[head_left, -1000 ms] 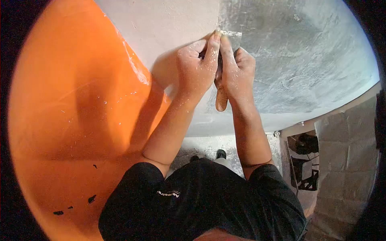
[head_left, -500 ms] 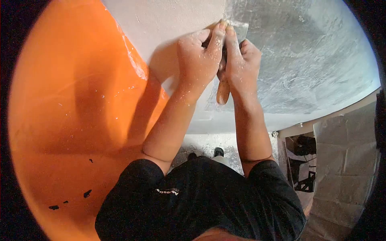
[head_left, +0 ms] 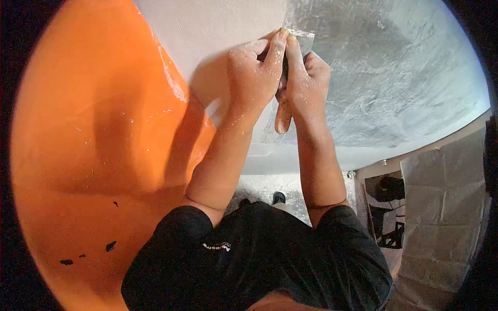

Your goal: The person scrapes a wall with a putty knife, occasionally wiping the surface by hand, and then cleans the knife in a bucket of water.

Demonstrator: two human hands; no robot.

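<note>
Head view: at 12 o'clock the left hand and right hand are both closed round a scraper. Their forefingers stretch along its blade (all dusted white), which lies flat against the grey wall. Its handle points to 6. An orange wall fills 9 o'clock.

A wall is seen in three parts: orange paint at the left, a pale strip in the middle, a grey streaked coat at the right. White spatter is scattered along the orange edge. A scraper is pressed flat where pale meets grey.
</note>
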